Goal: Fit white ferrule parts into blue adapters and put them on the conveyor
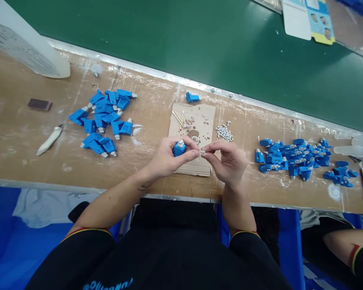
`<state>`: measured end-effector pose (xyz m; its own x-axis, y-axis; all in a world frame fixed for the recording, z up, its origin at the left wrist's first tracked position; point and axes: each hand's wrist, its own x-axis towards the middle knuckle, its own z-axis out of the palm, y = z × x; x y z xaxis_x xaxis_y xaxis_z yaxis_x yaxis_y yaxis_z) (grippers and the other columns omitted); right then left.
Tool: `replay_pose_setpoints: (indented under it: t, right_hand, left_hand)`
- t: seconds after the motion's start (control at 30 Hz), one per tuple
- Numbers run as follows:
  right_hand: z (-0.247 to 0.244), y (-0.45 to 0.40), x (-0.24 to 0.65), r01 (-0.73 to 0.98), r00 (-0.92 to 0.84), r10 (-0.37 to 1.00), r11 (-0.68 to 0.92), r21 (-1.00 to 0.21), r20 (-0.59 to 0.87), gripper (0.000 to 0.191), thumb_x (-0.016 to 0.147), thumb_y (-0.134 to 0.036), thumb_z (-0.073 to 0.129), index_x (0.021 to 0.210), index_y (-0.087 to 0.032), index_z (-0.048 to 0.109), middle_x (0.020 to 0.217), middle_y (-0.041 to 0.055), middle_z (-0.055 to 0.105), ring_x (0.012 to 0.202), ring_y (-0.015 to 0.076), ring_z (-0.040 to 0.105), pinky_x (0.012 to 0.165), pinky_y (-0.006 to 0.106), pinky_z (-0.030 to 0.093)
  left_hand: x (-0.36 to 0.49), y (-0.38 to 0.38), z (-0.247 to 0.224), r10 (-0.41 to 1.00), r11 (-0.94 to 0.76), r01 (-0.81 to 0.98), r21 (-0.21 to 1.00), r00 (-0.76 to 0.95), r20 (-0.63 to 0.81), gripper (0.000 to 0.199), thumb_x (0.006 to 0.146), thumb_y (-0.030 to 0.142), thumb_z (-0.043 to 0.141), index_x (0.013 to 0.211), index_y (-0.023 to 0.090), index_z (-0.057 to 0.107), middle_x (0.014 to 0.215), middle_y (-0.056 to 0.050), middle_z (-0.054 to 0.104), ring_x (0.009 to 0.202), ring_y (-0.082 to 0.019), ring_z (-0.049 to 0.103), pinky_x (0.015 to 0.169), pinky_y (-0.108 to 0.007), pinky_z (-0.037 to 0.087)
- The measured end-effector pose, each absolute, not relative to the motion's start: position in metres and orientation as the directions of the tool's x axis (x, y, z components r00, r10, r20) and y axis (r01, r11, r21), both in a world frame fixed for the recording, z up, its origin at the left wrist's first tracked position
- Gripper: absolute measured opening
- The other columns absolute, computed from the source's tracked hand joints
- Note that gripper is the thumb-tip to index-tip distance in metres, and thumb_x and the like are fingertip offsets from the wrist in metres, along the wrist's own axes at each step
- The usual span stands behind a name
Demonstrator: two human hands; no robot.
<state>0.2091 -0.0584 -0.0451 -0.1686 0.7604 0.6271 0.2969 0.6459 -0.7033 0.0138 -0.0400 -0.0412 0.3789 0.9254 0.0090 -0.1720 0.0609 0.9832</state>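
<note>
My left hand [172,155] is curled round a blue plastic piece [179,149] with a grey tip pointing up. Its thumb and forefinger meet at the right, close to my right hand. Between the thumb and forefinger of my right hand [226,161] is a small grey part [203,152]. Both hands are over the lower part of a cardboard sheet [204,167] with dark stains. Thin sticks [178,119] lie on this sheet. Just right of it is a pile of small grey parts [224,132]. Beyond its top edge lies a single blue piece [192,97].
Blue pieces are heaped at left [104,114] and right [296,155]. A dark block [40,104] and a white-wrapped tool [50,140] lie far left. Behind the bench runs a green surface [181,44]. Another person's arm [340,245] shows at lower right.
</note>
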Motion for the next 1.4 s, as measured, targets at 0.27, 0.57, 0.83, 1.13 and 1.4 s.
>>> replay_pose_setpoints:
  t: [0.27, 0.57, 0.83, 1.13, 1.4]
  right_hand:
    - [-0.042, -0.056, 0.205, 0.388, -0.224, 0.710, 0.694, -0.607, 0.668, 0.013, 0.096, -0.018, 0.076, 0.102, -0.030, 0.077, 0.086, -0.0001, 0.083, 0.074, 0.0189, 0.077, 0.065, 0.035, 0.063]
    - [-0.041, -0.057, 0.205, 0.382, -0.265, 0.637, 0.758, -0.528, 0.724, 0.037, 0.095, -0.012, 0.075, 0.124, -0.035, 0.075, 0.092, -0.0007, 0.082, 0.078, 0.0178, 0.076, 0.069, 0.034, 0.062]
    - [-0.034, -0.059, 0.215, 0.435, -0.420, 0.701, 0.713, -0.550, 0.576, 0.023, 0.100, -0.017, 0.071, 0.118, -0.029, 0.078, 0.094, 0.0025, 0.082, 0.082, 0.0174, 0.076, 0.070, 0.031, 0.064]
    - [-0.036, -0.060, 0.212, 0.418, -0.392, 0.664, 0.745, -0.520, 0.636, 0.019, 0.098, -0.017, 0.074, 0.114, -0.028, 0.078, 0.088, 0.0015, 0.079, 0.076, 0.0162, 0.071, 0.067, 0.031, 0.060]
    - [-0.033, -0.060, 0.212, 0.315, -0.364, 0.696, 0.717, -0.621, 0.619, 0.020, 0.096, -0.016, 0.077, 0.114, -0.026, 0.079, 0.091, 0.0012, 0.079, 0.079, 0.0144, 0.070, 0.070, 0.029, 0.059]
  left_hand:
    - [0.012, -0.039, -0.040, 0.920, -0.001, -0.074, 0.997, 0.391, 0.030, 0.030, 0.082, 0.046, 0.086, 0.077, 0.018, 0.077, 0.073, -0.004, 0.074, 0.065, -0.015, 0.061, 0.063, -0.028, 0.051]
    - [0.011, -0.038, -0.039, 0.895, 0.056, -0.113, 0.992, 0.446, 0.000, 0.032, 0.081, 0.048, 0.087, 0.078, 0.017, 0.079, 0.074, -0.005, 0.075, 0.066, -0.016, 0.063, 0.065, -0.029, 0.052]
    - [0.012, -0.038, -0.042, 0.880, 0.007, -0.045, 0.999, 0.475, 0.015, 0.029, 0.081, 0.043, 0.087, 0.075, 0.017, 0.077, 0.066, -0.001, 0.067, 0.059, -0.012, 0.054, 0.061, -0.027, 0.046]
    - [0.012, -0.038, -0.041, 0.871, 0.060, -0.066, 0.996, 0.491, -0.020, 0.028, 0.078, 0.042, 0.088, 0.072, 0.017, 0.076, 0.061, 0.001, 0.064, 0.055, -0.011, 0.049, 0.056, -0.026, 0.044]
    - [0.008, -0.038, -0.045, 0.844, 0.126, -0.136, 0.983, 0.535, -0.034, 0.031, 0.080, 0.044, 0.086, 0.071, 0.016, 0.074, 0.061, -0.001, 0.065, 0.052, -0.010, 0.045, 0.051, -0.026, 0.037]
